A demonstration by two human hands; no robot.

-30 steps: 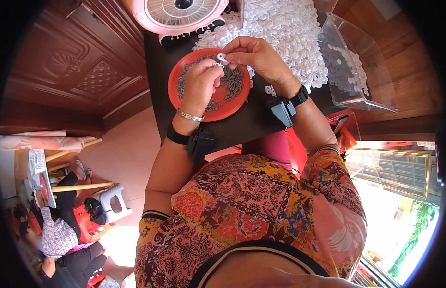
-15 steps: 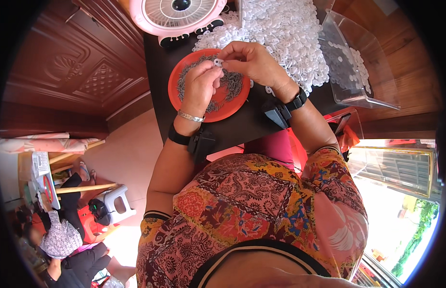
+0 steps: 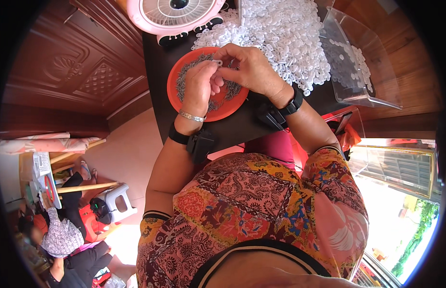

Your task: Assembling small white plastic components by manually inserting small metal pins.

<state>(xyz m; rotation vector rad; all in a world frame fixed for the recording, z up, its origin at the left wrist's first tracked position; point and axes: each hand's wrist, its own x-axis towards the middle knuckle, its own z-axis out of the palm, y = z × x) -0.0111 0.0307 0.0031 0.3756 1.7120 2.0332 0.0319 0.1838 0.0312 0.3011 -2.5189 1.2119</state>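
Over a round orange-red plate (image 3: 235, 106) my two hands meet at their fingertips. A small white plastic piece with a hole (image 3: 219, 63) shows between them. My left hand (image 3: 200, 84) is closed, its thumb and forefinger pinching the lower side of the piece. From the right, my right hand (image 3: 252, 67) reaches in with thumb and forefinger curled at the piece; whether it also holds a screw is hidden. Many small grey screw-like parts (image 3: 182, 81) lie in the plate below. Past my right hand spreads a large heap of white plastic pieces (image 3: 285, 38).
A pink fan (image 3: 177, 21) stands at the table's far left. To the right, a clear plastic bin (image 3: 362, 98) lies tilted with white pieces in it. The dark tabletop (image 3: 158, 77) ends close to my body. Another person (image 3: 62, 237) sits at the lower left.
My right hand has turned slightly and closed in on the left one, fingers now covering more of the white piece. The other person at lower left has shifted an arm.
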